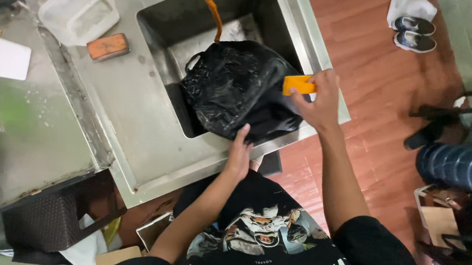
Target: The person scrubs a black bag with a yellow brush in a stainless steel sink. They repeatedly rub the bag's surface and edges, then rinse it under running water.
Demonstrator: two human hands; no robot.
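Since the black bag [235,88] looks soft and slippery, our left hand [239,153] presses flat on it, holding nothing, while our right hand [322,103] pinches an orange scraper [298,85]; we judge the bag's knotted top the surest hold

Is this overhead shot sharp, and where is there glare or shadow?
Head view: mostly sharp, edges bent by a wide lens; soft glare on the steel counter and the black bag; sink walls in shadow; right hand with orange scraper slightly blurred.
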